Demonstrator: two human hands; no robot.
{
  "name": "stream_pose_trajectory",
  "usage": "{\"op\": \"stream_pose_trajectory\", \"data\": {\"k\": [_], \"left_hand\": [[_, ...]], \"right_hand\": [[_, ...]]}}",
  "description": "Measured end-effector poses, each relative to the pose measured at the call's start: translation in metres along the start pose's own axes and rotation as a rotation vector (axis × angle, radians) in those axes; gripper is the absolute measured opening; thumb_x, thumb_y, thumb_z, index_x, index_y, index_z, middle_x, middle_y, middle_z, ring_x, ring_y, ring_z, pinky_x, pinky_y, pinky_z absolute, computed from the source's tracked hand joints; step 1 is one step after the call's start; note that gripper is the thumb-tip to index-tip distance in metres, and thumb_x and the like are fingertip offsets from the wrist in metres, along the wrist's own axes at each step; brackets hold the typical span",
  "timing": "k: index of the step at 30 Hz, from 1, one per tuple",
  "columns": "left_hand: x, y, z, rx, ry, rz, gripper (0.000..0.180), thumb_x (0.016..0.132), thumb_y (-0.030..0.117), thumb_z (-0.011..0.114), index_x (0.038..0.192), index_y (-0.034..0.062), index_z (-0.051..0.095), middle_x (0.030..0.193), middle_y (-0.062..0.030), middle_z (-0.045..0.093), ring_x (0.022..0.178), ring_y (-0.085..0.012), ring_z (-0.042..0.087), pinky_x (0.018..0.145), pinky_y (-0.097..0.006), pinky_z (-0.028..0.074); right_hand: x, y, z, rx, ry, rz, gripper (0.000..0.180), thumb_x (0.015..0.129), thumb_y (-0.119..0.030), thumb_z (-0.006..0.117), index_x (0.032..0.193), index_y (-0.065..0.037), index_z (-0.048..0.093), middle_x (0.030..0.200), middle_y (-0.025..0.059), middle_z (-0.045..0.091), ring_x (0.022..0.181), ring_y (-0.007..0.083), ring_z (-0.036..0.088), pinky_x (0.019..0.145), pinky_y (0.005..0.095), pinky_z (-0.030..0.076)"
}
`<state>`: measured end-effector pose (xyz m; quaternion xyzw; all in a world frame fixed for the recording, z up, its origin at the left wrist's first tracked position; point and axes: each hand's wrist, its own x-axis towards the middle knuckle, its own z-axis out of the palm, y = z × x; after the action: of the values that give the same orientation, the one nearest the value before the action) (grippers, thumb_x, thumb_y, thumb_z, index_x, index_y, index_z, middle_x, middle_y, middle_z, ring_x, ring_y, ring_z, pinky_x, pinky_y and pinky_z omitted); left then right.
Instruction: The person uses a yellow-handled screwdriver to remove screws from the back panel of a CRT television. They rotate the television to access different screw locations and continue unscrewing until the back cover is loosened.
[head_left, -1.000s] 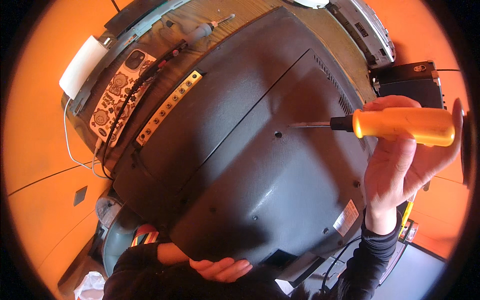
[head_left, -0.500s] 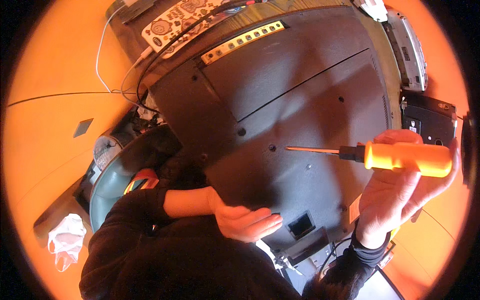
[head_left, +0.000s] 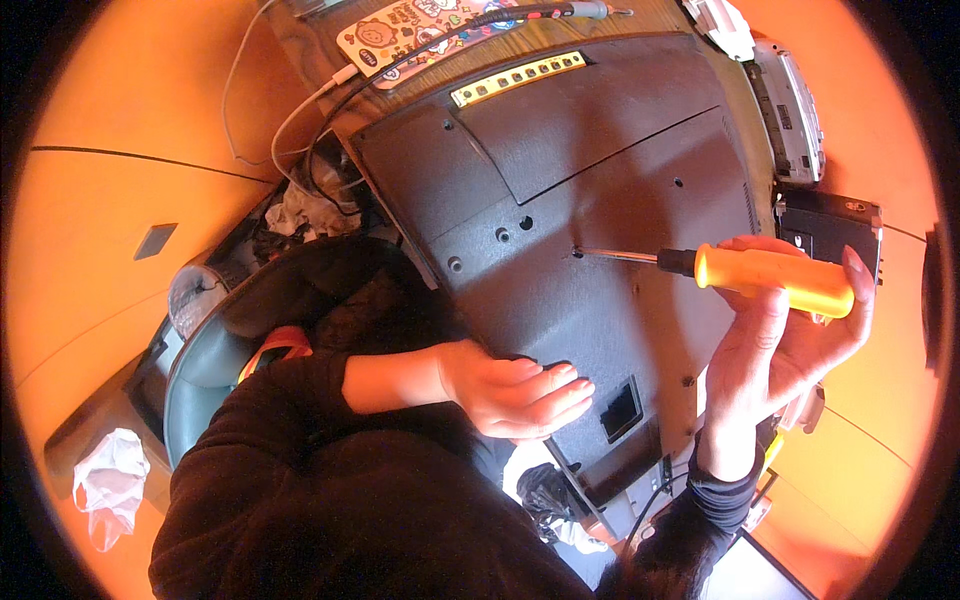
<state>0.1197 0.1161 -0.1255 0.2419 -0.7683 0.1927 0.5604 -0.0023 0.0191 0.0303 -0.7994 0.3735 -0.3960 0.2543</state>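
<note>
Plain black top [head_left: 330, 500] with long, creased, matching black sleeves [head_left: 275, 415]

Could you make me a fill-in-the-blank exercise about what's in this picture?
The right hand grips the screwdriver by its ____.
Its metal shaft points toward the picture's ____ side.
The narrow strip set into the dark panel is ____ in colour.
The left hand comes out of a ____ sleeve.

Missing words: handle; left; yellow; black.
</note>
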Motion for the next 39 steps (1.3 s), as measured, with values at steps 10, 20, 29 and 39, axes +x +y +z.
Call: {"op": "stream_pose_trajectory", "data": {"k": [10, 20, 29, 39], "left_hand": [[-0.004, 0.004, 0.000, 0.072, -0.046, -0.020, 0.040, 0.087, 0.032, 0.037, 0.102, 0.0068, 0.064, 0.106, -0.0083, 0.060, 0.094, -0.0203, 0.056, 0.074, -0.026, 0.040], [-0.004, 0.003, 0.000, 0.085, -0.023, -0.021, 0.041, 0.087, 0.034, 0.036, 0.100, 0.0079, 0.065, 0.105, -0.0071, 0.060, 0.093, -0.0185, 0.056, 0.079, -0.029, 0.038], [-0.006, 0.008, 0.002, 0.012, -0.078, -0.038, 0.039, 0.086, 0.032, 0.037, 0.099, 0.0078, 0.065, 0.102, -0.0070, 0.061, 0.093, -0.0186, 0.057, 0.077, -0.028, 0.038], [-0.003, 0.003, 0.002, 0.090, 0.006, -0.043, 0.042, 0.088, 0.034, 0.035, 0.098, 0.0073, 0.065, 0.103, -0.0066, 0.061, 0.092, -0.0188, 0.056, 0.077, -0.027, 0.037]], "right_hand": [[0.011, -0.028, -0.003, -0.285, -0.029, 0.039, 0.034, 0.083, -0.002, 0.058, 0.111, -0.002, 0.038, 0.096, 0.0111, 0.052, 0.074, 0.0167, 0.063, 0.062, 0.0241, 0.053], [0.013, -0.033, -0.004, -0.371, -0.004, 0.113, 0.025, 0.082, -0.006, 0.061, 0.101, -0.004, 0.044, 0.082, 0.0099, 0.059, 0.062, 0.0126, 0.062, 0.055, 0.0205, 0.050], [0.004, -0.031, -0.012, -0.312, 0.021, 0.202, 0.025, 0.082, -0.007, 0.062, 0.100, -0.006, 0.045, 0.076, 0.0110, 0.061, 0.057, 0.0117, 0.061, 0.053, 0.0198, 0.048], [0.002, -0.060, -0.006, -0.538, -0.134, -0.117, 0.027, 0.070, -0.003, 0.074, 0.086, -0.001, 0.052, 0.075, 0.0051, 0.055, 0.067, 0.0097, 0.056, 0.059, 0.0175, 0.043]]}}
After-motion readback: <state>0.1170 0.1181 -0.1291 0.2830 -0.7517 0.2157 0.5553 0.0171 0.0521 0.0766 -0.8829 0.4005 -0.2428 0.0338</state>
